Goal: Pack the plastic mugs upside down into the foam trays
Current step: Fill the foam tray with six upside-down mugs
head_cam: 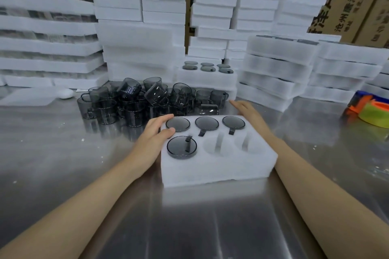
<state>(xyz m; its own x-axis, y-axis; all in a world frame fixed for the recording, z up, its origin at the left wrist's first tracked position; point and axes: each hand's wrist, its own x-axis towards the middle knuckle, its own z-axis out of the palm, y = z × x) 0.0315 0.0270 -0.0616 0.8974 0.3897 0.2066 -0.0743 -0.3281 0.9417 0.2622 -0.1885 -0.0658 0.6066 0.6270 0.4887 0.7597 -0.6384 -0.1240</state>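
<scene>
The foam tray (pixel 219 166) is steadied on the bench (pixel 63 153) by both hands. The left hand (pixel 151 141) is laid straight-fingered on its left edge and the right hand (pixel 246 109) along its far right side; nothing is gripped. Four pockets are filled with upturned mugs (pixel 207 123); the near middle pocket (pixel 216 145) and near right pocket (pixel 246 141) stand empty. Each handle should be lined up with its slot. The right palm is hidden behind the foam, and the loose mugs (pixel 130 101) piled beyond cannot be counted.
</scene>
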